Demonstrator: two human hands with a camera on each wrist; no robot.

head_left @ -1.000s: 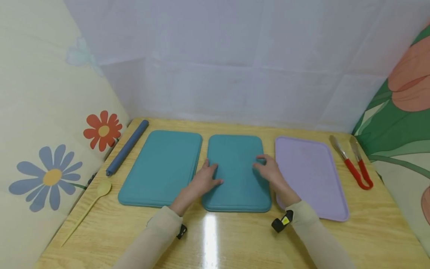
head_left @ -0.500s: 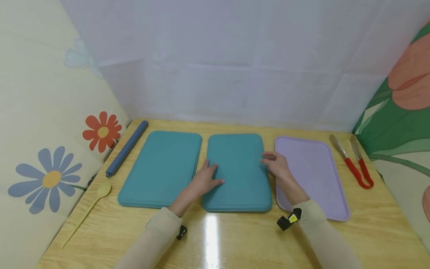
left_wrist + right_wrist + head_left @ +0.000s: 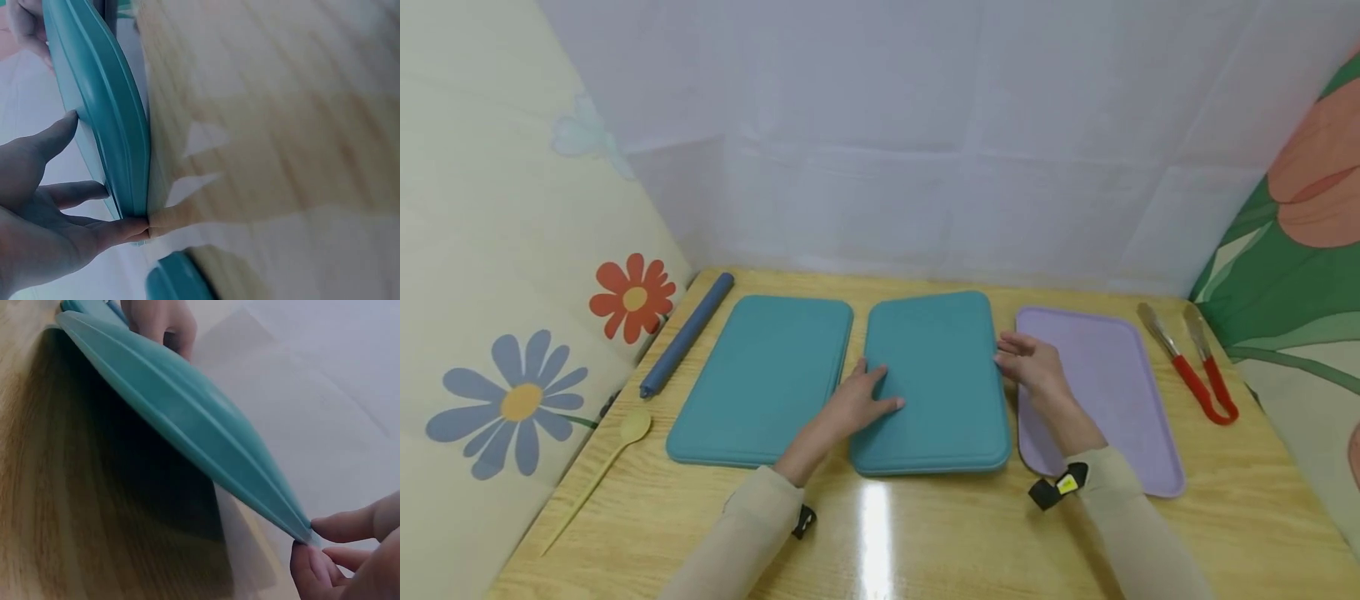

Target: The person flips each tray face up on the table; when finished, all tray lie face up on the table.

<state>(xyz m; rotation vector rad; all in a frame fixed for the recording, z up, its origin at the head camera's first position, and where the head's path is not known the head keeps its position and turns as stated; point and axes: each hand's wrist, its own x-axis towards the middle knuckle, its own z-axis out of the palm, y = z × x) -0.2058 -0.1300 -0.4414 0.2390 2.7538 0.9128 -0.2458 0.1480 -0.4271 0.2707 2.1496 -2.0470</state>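
Observation:
Between my hands in the head view is a teal rectangular tray (image 3: 936, 392), smooth side up. Its right side is raised and tilted off the wooden table (image 3: 820, 550); the right wrist view shows a dark shadow beneath its rim (image 3: 187, 419). My right hand (image 3: 1036, 367) pinches that raised right edge between thumb and fingers. On the left, my left hand (image 3: 853, 404) rests with straight fingers along the opposite edge, thumb on the top surface. In the left wrist view its lowest fingertip (image 3: 134, 226) reaches the table beside the rim.
A second teal tray (image 3: 763, 375) lies to the left, and a lilac tray (image 3: 1097, 392) to the right under my right forearm. Red-handled tongs (image 3: 1202, 383) lie at far right. At far left are a blue rod (image 3: 687, 335) and a yellow spoon (image 3: 602, 471).
My right hand has drawn back rightward from above the middle tray to its right edge and lifted that side. The left hand has stayed in place.

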